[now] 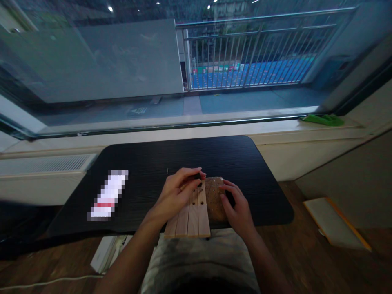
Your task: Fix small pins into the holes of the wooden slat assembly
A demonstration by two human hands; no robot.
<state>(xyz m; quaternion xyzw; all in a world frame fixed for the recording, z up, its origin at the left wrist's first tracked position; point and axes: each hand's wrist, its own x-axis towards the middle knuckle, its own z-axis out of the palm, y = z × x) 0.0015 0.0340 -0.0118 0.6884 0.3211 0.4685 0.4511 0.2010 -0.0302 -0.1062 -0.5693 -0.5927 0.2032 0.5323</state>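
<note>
My left hand (180, 189) bends over a pale wooden board (192, 222) made of parallel slats, with several dark round holes near its far end. Its thumb and fingertips close around something small and dark above those holes, too small to name. To the board's right lies a brown slab (216, 202) dotted with small marks, under what looks like clear plastic. My right hand (239, 208) is at the slab's right side, fingers curled and thumb drawn in at its edge; what they grip, if anything, is hidden. The board's near end juts past the table edge.
The black table (147, 159) carries a blurred white phone-like rectangle (108, 196) at left and a thin nail-like piece (167, 170). Beyond it run a sill (183, 134) and a window. A green cloth (323, 119) lies on the sill; a white panel (333, 220) is on the floor.
</note>
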